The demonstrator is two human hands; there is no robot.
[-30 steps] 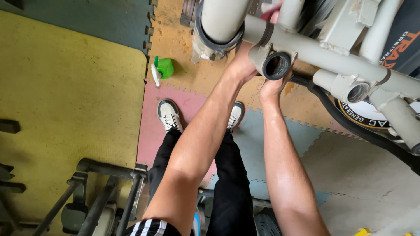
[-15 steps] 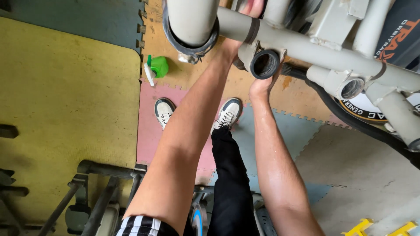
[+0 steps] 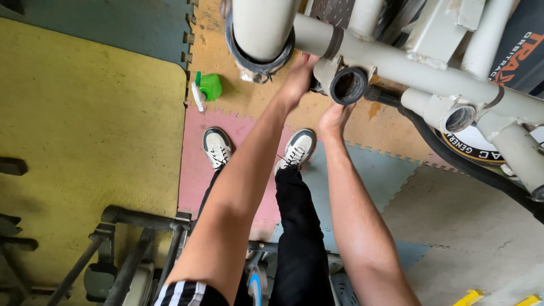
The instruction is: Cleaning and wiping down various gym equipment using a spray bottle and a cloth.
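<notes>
Beside the pale grey frame [image 3: 408,65] lie yellow, pink, orange and blue-grey floor mats [image 3: 85,130], a green bottle [image 3: 211,86], and white-and-black shoes [image 3: 217,147].

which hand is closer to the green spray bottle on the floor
Left. The left hand is up on the grey tube frame, on the side toward the green spray bottle; the right hand is under the open tube end, farther from it.

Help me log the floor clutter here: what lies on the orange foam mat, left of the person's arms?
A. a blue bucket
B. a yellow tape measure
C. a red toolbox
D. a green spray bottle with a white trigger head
D: a green spray bottle with a white trigger head lies on its side on the orange foam mat, left of the left hand that reaches up to the grey pipe frame.
</notes>
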